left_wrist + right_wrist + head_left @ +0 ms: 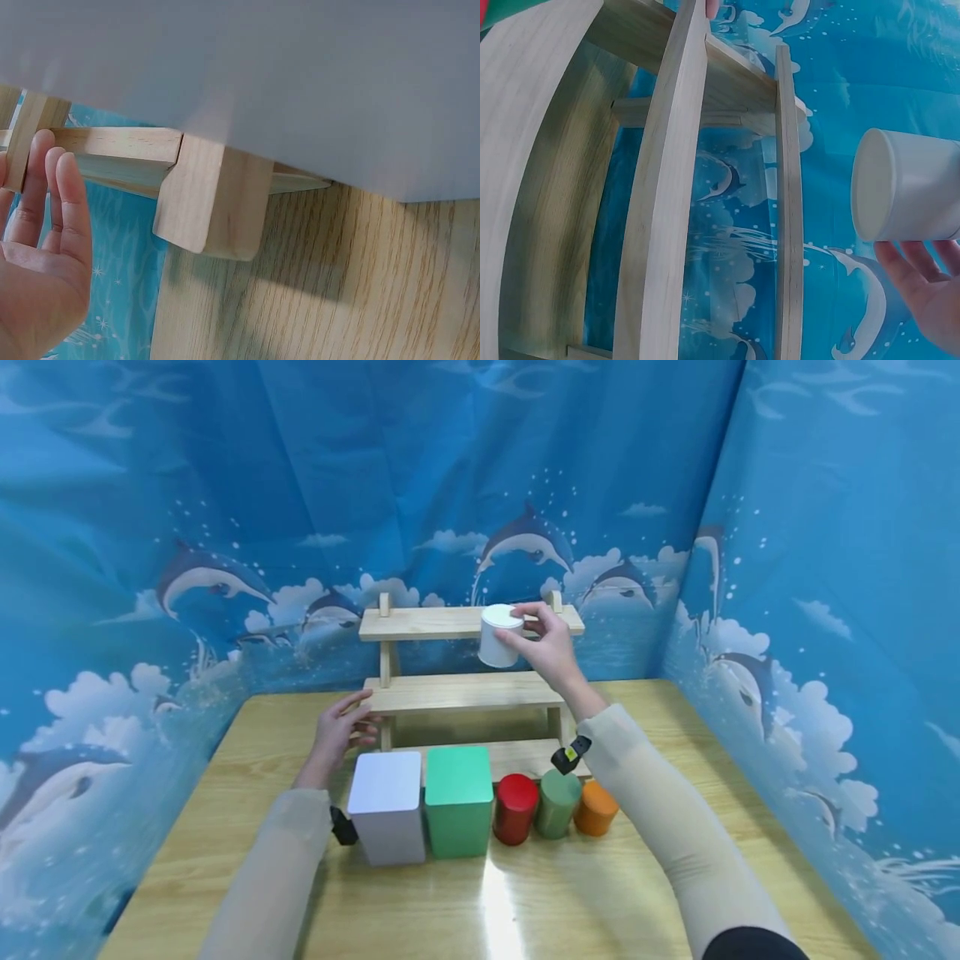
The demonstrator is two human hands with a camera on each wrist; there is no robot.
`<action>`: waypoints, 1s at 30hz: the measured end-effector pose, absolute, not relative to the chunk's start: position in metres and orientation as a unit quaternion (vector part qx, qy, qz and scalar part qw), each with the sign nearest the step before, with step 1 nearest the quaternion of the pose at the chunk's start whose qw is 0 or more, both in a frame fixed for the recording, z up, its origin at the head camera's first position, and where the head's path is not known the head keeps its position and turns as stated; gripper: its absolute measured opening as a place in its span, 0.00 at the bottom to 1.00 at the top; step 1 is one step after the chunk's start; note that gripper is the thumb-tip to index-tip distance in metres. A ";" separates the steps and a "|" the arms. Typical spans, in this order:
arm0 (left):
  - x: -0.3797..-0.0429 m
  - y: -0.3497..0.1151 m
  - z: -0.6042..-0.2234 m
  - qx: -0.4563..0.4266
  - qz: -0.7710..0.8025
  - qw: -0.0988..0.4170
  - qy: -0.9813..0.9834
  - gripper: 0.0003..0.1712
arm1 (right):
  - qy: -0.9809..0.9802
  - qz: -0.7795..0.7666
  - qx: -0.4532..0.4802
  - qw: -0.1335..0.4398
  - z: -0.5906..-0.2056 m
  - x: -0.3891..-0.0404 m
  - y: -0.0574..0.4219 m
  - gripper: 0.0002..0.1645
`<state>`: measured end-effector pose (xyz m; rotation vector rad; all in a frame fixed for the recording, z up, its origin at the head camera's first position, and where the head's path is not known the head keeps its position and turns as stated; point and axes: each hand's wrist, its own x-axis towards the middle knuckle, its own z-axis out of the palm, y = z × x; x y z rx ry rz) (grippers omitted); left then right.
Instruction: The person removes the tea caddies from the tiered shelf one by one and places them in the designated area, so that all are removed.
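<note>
My right hand [546, 643] pinches a white cylindrical canister [500, 637] between thumb and fingers, in front of the top tier of a wooden stepped shelf [461, 695]. In the right wrist view that canister [911, 186] stands apart from the shelf boards, its round base towards them. At the left end of the middle tier is my left hand [341, 735], its fingers extended. The left wrist view shows these fingers [73, 199] beside the wooden frame; whether they touch it I cannot tell.
A white box [387, 810], green box [458, 802], red canister [515, 810], light green canister [558, 803] and orange canister [596, 810] line up before the shelf on the wooden table [480, 918]. A blue dolphin-print curtain [420, 468] hangs behind and beside it.
</note>
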<state>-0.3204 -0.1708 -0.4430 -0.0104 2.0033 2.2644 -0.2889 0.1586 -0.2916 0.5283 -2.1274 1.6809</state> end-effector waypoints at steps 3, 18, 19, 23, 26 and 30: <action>-0.317 -0.170 -0.439 0.000 0.745 0.063 0.664 0.27 | -0.756 0.595 0.195 0.190 -0.293 -0.285 0.161 0.20; -0.316 -0.170 -0.439 -0.001 0.738 0.054 0.672 0.27 | -0.763 0.582 0.201 0.196 -0.308 -0.267 0.175 0.19; -0.316 -0.170 -0.439 -0.002 0.739 0.054 0.672 0.27 | -0.764 0.582 0.200 0.196 -0.309 -0.266 0.176 0.19; -0.316 -0.171 -0.439 -0.003 0.738 0.052 0.673 0.27 | -0.764 0.581 0.201 0.197 -0.315 -0.262 0.179 0.19; -0.316 -0.171 -0.439 -0.001 0.739 0.051 0.672 0.26 | -0.762 0.581 0.206 0.198 -0.319 -0.260 0.181 0.18; -0.317 -0.171 -0.440 0.004 0.741 0.054 0.669 0.27 | -0.766 0.578 0.203 0.194 -0.326 -0.255 0.186 0.17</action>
